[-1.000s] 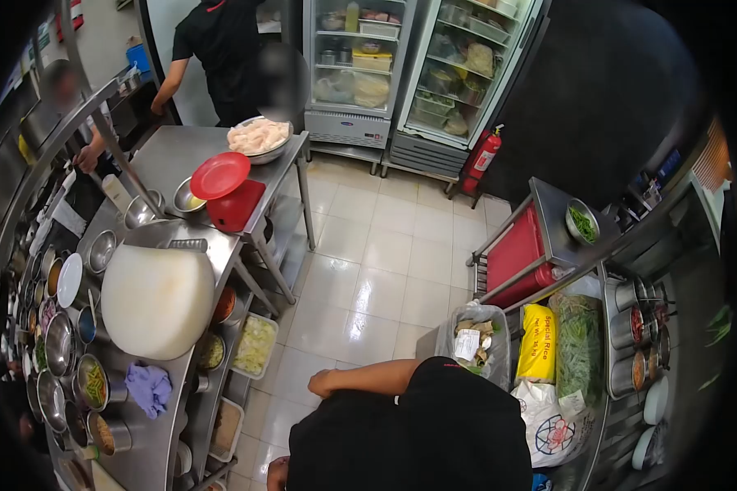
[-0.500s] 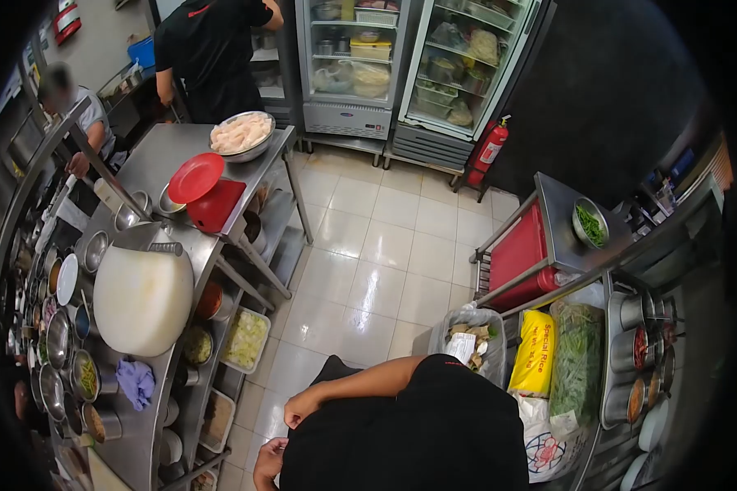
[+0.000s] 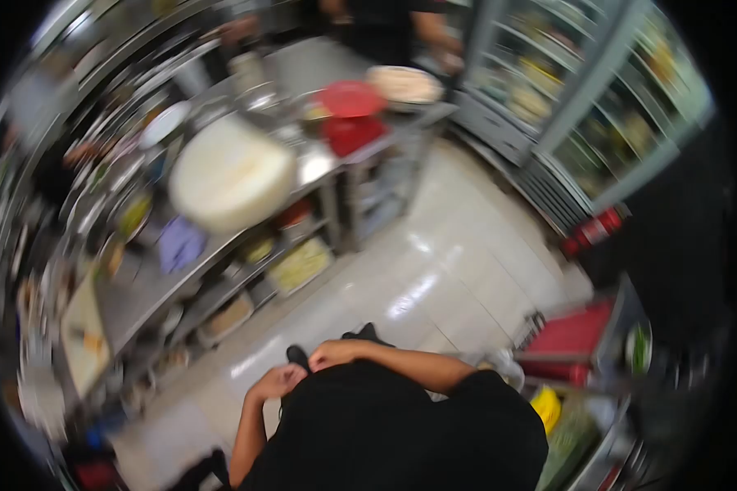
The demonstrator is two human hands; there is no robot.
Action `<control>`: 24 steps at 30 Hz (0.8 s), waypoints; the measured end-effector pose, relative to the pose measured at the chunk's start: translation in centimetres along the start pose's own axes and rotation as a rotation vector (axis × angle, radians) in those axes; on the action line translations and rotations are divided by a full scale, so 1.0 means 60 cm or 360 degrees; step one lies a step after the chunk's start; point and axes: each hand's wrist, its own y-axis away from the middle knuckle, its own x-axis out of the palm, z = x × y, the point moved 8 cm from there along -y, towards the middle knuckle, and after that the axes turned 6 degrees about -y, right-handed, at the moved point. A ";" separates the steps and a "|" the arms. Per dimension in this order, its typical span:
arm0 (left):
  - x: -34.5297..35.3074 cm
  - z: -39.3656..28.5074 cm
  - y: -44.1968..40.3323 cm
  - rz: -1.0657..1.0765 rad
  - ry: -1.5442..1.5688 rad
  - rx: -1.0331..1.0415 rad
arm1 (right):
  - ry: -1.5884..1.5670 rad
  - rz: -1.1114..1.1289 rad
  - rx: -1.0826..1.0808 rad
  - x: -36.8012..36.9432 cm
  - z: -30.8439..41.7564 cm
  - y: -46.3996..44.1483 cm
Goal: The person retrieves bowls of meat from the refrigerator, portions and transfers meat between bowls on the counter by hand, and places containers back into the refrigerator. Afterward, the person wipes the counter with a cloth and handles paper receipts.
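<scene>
My right hand (image 3: 329, 353) is closed, its fingers curled in front of my black shirt (image 3: 385, 417). Just to its left and a little lower is my left hand (image 3: 280, 381), its fingers bent inward near the shirt's front. The two hands almost meet at my waist. Blur hides whatever may be between the fingers of either one. Below them in view are my dark shoes (image 3: 296, 355) on the tiled floor.
On the steel counter to the left are a thick white cutting board (image 3: 233, 176), a purple cloth (image 3: 182, 244) and a red scale (image 3: 352, 119). A co-worker (image 3: 385, 33) stands behind a bowl of pale meat (image 3: 404, 85). A fire extinguisher (image 3: 595, 231) and fridges (image 3: 499, 123) are at right.
My view has swung left, so the counter, fridges and extinguisher appear shifted right. Both hands have come up and closer together at my waist. The co-worker at the back now faces the counter.
</scene>
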 end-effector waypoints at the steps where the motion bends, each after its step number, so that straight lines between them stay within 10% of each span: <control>1: 0.007 0.023 -0.001 -0.0047 0.0416 -0.0037 | -0.0058 -0.0003 0.0031 -0.003 0.008 0.001; 10: 0.047 0.210 0.056 -0.0724 0.0095 -0.0973 | -0.0213 0.0226 0.0511 0.017 -0.009 -0.031; 24: -0.017 0.002 0.111 -0.0727 0.0098 -0.0283 | 0.0192 0.0525 0.0227 0.008 0.088 -0.085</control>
